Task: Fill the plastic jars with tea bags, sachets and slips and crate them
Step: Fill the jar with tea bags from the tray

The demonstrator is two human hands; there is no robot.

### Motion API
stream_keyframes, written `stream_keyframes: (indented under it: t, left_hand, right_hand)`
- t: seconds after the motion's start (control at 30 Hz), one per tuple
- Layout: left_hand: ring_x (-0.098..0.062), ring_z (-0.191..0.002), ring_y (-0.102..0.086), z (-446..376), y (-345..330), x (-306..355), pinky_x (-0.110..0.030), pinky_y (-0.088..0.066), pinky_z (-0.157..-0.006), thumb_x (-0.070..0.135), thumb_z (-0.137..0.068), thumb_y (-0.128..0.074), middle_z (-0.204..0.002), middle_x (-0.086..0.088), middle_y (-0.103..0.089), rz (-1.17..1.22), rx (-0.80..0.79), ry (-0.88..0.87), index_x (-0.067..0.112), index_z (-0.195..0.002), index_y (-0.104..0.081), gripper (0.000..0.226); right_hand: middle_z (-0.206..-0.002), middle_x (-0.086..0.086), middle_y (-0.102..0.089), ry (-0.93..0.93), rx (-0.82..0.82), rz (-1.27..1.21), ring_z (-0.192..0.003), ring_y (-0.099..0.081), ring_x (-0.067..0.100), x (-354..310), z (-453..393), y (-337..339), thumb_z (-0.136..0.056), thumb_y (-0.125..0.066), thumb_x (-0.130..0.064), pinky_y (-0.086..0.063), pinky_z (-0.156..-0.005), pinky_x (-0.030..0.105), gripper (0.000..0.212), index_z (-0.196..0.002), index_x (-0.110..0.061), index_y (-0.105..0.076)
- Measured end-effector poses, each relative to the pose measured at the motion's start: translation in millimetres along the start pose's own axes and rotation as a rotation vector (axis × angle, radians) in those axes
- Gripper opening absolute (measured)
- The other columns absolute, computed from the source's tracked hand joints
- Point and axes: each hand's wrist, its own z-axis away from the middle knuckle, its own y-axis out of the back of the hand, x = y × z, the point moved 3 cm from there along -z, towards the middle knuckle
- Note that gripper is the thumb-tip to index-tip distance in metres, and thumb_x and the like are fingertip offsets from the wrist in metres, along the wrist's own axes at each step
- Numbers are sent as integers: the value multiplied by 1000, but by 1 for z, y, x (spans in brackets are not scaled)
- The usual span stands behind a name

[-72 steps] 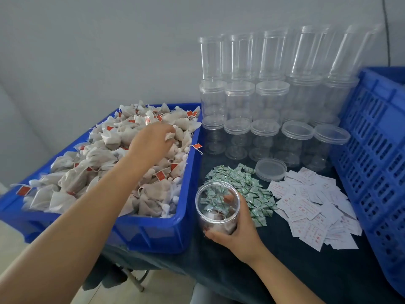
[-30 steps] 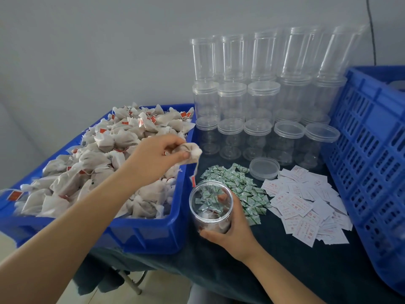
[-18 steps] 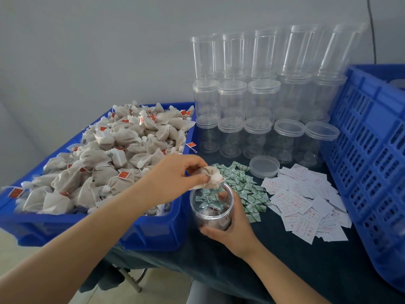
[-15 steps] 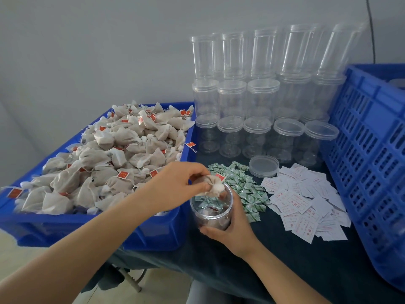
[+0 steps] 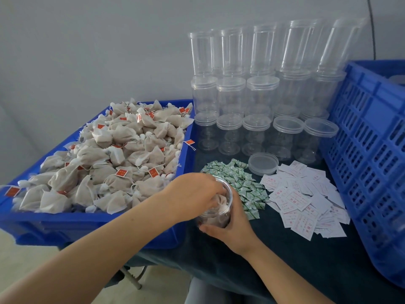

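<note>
L hand [image 5: 192, 194] sits over the mouth of the open jar [image 5: 215, 212], low centre of frame, fingers curled down into it, pinching a tea bag [image 5: 220, 204] that's partly inside. R hand [image 5: 232, 227] wraps the jar from the near/right side, grip closed round the wall, holding it on the dark counter [image 5: 285, 260]. Jar looks to have a few bags in the bottom already; count can't be told

Supplies: blue bin [image 5: 87, 222] heaped w/ tea bags at left, touching-close to the jar; green sachets [image 5: 241, 183] just behind/right of jar; white slips [image 5: 302, 200] further right; loose lid [image 5: 263, 163] behind sachets; empty jars [image 5: 252, 95] stacked upper centre; blue crate [image 5: 372, 161] at right edge

Risks, as I judge:
- bag's string + red tag may hang over the rim & foul the lid later
- pushing down w/ L hand on a light jar could tip it if R grip slackens
- soft bag may bunch at the mouth, need poking down; could tear
- jar sits near sachet pile, so a slip of the jar scatters them
- sachet & slip not yet in
</note>
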Motion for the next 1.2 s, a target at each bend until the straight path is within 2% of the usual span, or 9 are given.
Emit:
stream_keyframes:
  t: [0.1,0.2,0.3,0.43,0.7,0.87,0.97,1.07,1.2]
  left_hand:
    - [-21,-96,-58,-8,-5,4,-30,-44,-74,18,-96,-43,-104,0,-59,-114,-60,-14,17,-104,-57,16]
    - [-22,-91,-59,-14,-8,3,-32,-48,-72,16,-97,-44,-106,-2,-55,-216,-69,-22,16,-109,-57,17]
    - [-21,-74,-51,-19,-10,6,-32,-38,-56,12,-96,-46,-98,0,-51,-311,-56,-36,16,-105,-58,16]
    - [-20,-67,-43,-24,-11,10,-30,-31,-52,10,-95,-47,-82,2,-44,-358,-37,-60,14,-96,-61,15]
    - [-17,-77,-49,-32,-13,5,-26,-37,-64,15,-94,-50,-84,-2,-55,-96,-184,-41,17,-84,-56,11]
    - [-19,-82,-53,-34,-20,4,-25,-36,-69,17,-96,-46,-94,-5,-62,-23,-337,-47,8,-103,-67,24]
    - [-19,-93,-54,-38,-29,5,-22,-32,-74,16,-98,-47,-110,-9,-63,-69,-459,-33,6,-113,-64,25]
    - [-25,-105,-58,-41,-33,8,-29,-40,-75,19,-94,-55,-117,-9,-62,-128,-479,-26,8,-118,-59,26]
    - [-17,-94,-51,-37,-22,6,-27,-37,-79,22,-98,-48,-116,-3,-60,-22,-601,-72,13,-122,-60,28]
  right_hand:
    - [-147,4,-43,2,-9,5,-135,-49,18,1,0,0,-57,-92,-42,-49,-106,49,112,-150,-33,-29]
    - [-145,7,-45,14,6,7,-133,-51,20,1,0,0,-58,-93,-39,-49,-105,50,107,-147,-38,-33]
    - [-143,7,-47,23,15,18,-131,-53,22,0,-1,0,-59,-93,-37,-50,-104,51,101,-142,-44,-35]
    - [-144,7,-46,5,9,-3,-132,-53,22,2,-1,1,-59,-93,-37,-50,-104,51,107,-147,-31,-33]
    - [-146,7,-45,8,-5,-43,-133,-52,19,1,0,0,-58,-92,-34,-49,-106,47,108,-147,-32,-31]
    - [-145,-1,-46,25,-5,-24,-131,-51,7,-3,0,-1,-56,-90,-42,-49,-103,27,104,-142,-45,-32]
    - [-146,-3,-45,27,-5,-20,-132,-50,6,-2,0,-1,-54,-89,-47,-47,-107,30,107,-143,-43,-30]
    - [-147,-4,-44,25,-5,-21,-133,-49,4,-1,0,0,-54,-89,-45,-47,-104,23,108,-144,-42,-30]
    - [-146,-3,-44,31,-7,-28,-132,-49,5,-2,1,0,-55,-90,-43,-49,-102,24,107,-144,-43,-30]
